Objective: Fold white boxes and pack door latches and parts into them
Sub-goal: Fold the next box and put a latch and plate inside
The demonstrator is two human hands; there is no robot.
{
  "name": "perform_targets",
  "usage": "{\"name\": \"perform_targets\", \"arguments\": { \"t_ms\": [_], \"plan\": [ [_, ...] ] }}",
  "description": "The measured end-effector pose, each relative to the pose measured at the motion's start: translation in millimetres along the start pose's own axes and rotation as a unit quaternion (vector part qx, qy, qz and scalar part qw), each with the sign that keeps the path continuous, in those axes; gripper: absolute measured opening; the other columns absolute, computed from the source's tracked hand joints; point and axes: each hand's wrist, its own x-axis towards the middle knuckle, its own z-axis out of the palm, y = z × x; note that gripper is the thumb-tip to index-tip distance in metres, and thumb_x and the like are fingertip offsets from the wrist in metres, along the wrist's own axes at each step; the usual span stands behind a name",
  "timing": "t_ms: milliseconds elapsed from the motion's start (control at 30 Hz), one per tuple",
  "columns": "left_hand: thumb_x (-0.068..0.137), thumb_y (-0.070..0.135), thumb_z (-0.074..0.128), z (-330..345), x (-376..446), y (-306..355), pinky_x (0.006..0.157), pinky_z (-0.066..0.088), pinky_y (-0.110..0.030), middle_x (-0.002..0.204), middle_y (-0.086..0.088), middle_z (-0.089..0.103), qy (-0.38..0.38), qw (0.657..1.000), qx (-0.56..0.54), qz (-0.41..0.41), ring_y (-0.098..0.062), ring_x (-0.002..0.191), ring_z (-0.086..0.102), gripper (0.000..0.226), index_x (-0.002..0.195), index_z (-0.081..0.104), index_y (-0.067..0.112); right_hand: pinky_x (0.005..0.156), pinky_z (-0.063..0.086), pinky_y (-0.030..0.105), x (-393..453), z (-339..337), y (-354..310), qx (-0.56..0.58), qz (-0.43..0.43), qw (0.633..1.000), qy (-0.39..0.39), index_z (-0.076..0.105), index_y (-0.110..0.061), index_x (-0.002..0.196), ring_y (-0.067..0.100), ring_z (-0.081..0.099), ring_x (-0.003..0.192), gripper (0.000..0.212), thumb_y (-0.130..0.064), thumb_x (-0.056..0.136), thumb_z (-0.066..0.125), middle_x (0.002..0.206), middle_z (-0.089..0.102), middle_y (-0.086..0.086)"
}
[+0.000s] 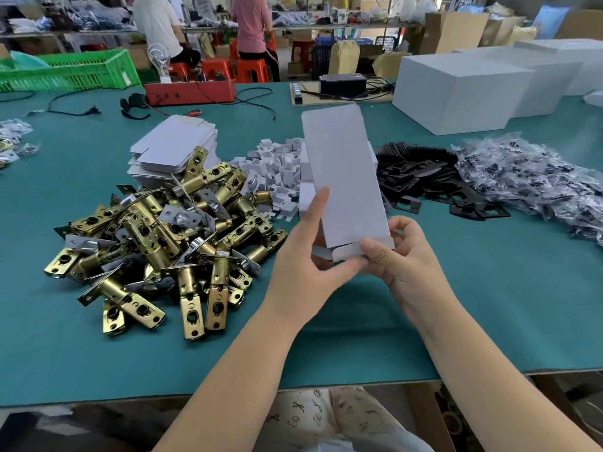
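Observation:
I hold a long white box (346, 177) upright above the green table (489, 305), its top flap standing open. My left hand (303, 256) grips its lower left side, fingers along the edge. My right hand (401, 252) pinches the bottom flap at the lower right corner. A heap of brass door latches (163, 236) lies to the left of my hands. Behind it sits a stack of flat white box blanks (176, 148). Small white card inserts (277, 171) are piled behind the box. Black strike plates (430, 181) and bagged parts (528, 184) lie to the right.
Large white cartons (463, 93) stand at the back right. A red tray (191, 91), cables and a black device (342, 83) sit at the table's far edge, a green crate (71, 70) at the back left. Two persons sit on orange stools beyond.

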Motion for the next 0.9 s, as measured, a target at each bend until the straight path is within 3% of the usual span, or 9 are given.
{"name": "perform_targets", "arguments": {
  "t_ms": [67,133,233,400,533,767,900],
  "plan": [
    [0.070,0.050,0.076,-1.3,0.0,0.9,0.084,0.051,-0.016,0.116,0.019,0.057,-0.001,0.999,-0.026,-0.018,0.000,0.104,0.059,0.077,0.130,0.031,0.067,0.059,0.053,0.028,-1.2,-0.6,0.3,-0.020,0.017,0.999,-0.029,0.043,-0.027,0.118,0.018,0.066,0.073,0.057,-0.024,0.074,0.079,0.090,0.070,0.000],
    [0.069,0.053,0.072,-1.2,0.6,1.4,0.077,0.056,-0.026,0.107,0.017,0.061,-0.019,0.995,-0.081,-0.049,-0.006,0.093,0.064,0.066,0.122,0.039,0.072,0.055,0.051,0.027,-2.5,-0.4,1.4,-0.041,0.021,0.998,-0.041,0.037,-0.033,0.129,0.013,0.057,0.060,0.055,-0.031,0.080,0.062,0.082,0.065,-0.003],
    [0.071,0.044,0.067,-1.2,1.8,0.9,0.067,0.058,-0.033,0.104,0.016,0.064,-0.049,0.982,-0.157,-0.089,-0.012,0.090,0.065,0.058,0.117,0.045,0.073,0.054,0.050,0.029,-4.7,0.3,2.5,-0.075,0.009,0.996,-0.044,0.029,-0.035,0.141,0.011,0.048,0.052,0.062,-0.033,0.083,0.053,0.076,0.058,-0.001],
    [0.080,0.024,0.060,-1.0,2.1,-1.9,0.068,0.060,-0.037,0.116,0.012,0.063,-0.057,0.975,-0.189,-0.097,-0.018,0.098,0.067,0.063,0.127,0.040,0.062,0.053,0.047,0.026,-5.9,3.3,6.0,-0.151,-0.016,0.987,-0.058,0.015,-0.036,0.150,0.011,0.048,0.053,0.072,-0.038,0.088,0.051,0.080,0.061,-0.012],
    [0.079,0.042,0.059,-0.7,1.2,0.2,0.068,0.060,-0.038,0.116,0.003,0.061,-0.061,0.985,-0.140,-0.084,-0.019,0.092,0.068,0.060,0.128,0.032,0.064,0.051,0.047,0.029,-2.9,1.5,7.0,-0.168,-0.031,0.985,-0.037,0.017,-0.033,0.152,0.013,0.050,0.053,0.072,-0.047,0.089,0.050,0.074,0.061,-0.006],
    [0.084,0.054,0.047,-0.2,0.4,-1.8,0.080,0.057,-0.046,0.114,0.009,0.058,-0.043,0.998,0.002,-0.036,-0.019,0.093,0.063,0.051,0.130,0.025,0.062,0.056,0.047,0.037,-3.0,4.2,7.3,-0.157,-0.042,0.986,-0.032,0.021,-0.030,0.151,0.017,0.052,0.055,0.088,-0.065,0.076,0.050,0.088,0.061,0.012],
    [0.079,0.058,0.059,-2.1,-0.1,-1.6,0.081,0.054,-0.023,0.111,0.008,0.059,-0.043,0.998,0.031,-0.013,-0.010,0.092,0.062,0.064,0.135,0.029,0.051,0.050,0.045,0.033,-3.1,2.9,8.4,-0.142,-0.057,0.988,-0.020,0.026,-0.027,0.150,0.016,0.049,0.052,0.076,-0.056,0.083,0.048,0.091,0.064,0.002]
  ]
}}
